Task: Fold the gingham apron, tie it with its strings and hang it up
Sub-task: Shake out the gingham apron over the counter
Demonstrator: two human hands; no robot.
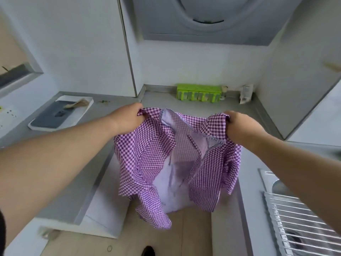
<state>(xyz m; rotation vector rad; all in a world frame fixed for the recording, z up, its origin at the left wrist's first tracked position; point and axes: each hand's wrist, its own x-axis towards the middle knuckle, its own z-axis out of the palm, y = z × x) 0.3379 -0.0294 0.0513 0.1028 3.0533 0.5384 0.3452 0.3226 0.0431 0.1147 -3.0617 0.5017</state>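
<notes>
Apron: purple-and-white gingham apron [147, 159] held up in the air at picture centre, over the gap between the benches; it hangs bunched and open, its pale inner side facing the camera, striped trim along the inner edges.
Left hand: left hand [127, 118] at 11 o'clock from the apron's middle, fingers curled tight round the apron's upper left corner.
Right hand: right hand [239, 126] at 1 o'clock from the apron's middle, fingers clamped on the upper right corner; the two hands are well apart, the cloth stretched loosely between them.
Lower edge: apron's loose ends droop toward 6 o'clock, above the wooden floor [184, 235]; strings cannot be told from the folds.
Bench: grey bench [162, 100] runs behind and to both sides of the apron.
Far edge, 12 to 1 o'clock: green box [199, 93] with compartments against the wall, a small white packet [245, 94] just beyond it at the corner.
Left, 9 to 10 o'clock: white tray [81, 115] on the bench, holding a dark flat thing and a small brush.
Right, 4 o'clock: metal rack [302, 224] lying over a sink.
Above, 12 o'clock: extractor hood [203, 19] over the back wall.
</notes>
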